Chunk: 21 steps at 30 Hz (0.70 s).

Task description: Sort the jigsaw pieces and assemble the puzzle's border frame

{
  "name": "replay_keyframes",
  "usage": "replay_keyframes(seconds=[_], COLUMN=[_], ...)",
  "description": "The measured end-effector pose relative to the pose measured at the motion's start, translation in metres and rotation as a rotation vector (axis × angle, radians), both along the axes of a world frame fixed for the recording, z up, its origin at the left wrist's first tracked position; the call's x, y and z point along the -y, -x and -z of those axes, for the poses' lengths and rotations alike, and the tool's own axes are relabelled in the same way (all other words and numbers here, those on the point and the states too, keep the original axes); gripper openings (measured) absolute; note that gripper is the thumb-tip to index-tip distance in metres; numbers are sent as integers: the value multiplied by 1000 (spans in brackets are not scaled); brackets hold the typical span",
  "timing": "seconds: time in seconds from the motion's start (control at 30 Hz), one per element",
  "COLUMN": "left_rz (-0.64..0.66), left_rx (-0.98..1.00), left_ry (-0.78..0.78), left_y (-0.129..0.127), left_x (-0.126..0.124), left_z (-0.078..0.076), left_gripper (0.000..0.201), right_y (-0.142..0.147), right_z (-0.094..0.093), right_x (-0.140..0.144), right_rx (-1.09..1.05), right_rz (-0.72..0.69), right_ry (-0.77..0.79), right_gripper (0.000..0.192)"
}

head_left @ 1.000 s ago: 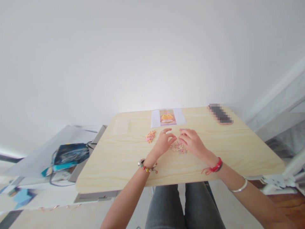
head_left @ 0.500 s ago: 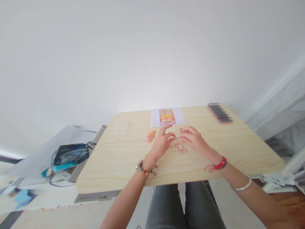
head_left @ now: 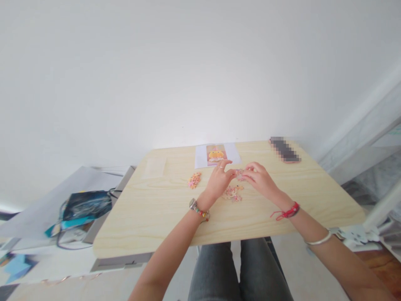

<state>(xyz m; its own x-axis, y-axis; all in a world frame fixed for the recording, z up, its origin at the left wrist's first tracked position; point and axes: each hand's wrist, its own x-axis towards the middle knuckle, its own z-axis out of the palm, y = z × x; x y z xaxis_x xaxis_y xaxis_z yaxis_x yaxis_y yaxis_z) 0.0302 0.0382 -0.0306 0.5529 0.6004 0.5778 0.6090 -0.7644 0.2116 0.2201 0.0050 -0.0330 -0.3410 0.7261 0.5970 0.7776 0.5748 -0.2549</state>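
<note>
Pinching one small puzzle piece (head_left: 239,172) between both hands, left hand (head_left: 219,180) and right hand (head_left: 260,179); looks light, stiff; edges best; loose pile (head_left: 232,193) just below.

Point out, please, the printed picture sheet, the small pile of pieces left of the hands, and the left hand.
printed picture sheet (head_left: 234,154), head view, white right margin.
small pile of pieces (head_left: 194,180), head view, centre.
left hand (head_left: 219,180), head view, back of hand.

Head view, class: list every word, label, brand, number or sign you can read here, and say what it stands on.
None can be read.
Picture sheet: an orange figure on pink, any print too small to tell.
Phone: pixelated, nothing legible.
Pale slip: looks blank.
Dark blue bag: blurred, no legible label.
</note>
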Motion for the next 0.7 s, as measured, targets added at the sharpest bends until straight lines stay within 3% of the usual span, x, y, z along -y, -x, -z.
replay_keyframes(seconds=[0.33,0.7], left_rz=[-64,-191], left_rx=[-280,-183], left_ry=[105,114], left_y=[-35,15], left_x=[-5,4], left_z=[9,0], left_gripper=[11,7], right_y=[-18,3], right_z=[24,25], right_x=[2,2], right_rx=[190,328], right_rz=[146,182], right_ry=[30,-42], right_gripper=[10,18])
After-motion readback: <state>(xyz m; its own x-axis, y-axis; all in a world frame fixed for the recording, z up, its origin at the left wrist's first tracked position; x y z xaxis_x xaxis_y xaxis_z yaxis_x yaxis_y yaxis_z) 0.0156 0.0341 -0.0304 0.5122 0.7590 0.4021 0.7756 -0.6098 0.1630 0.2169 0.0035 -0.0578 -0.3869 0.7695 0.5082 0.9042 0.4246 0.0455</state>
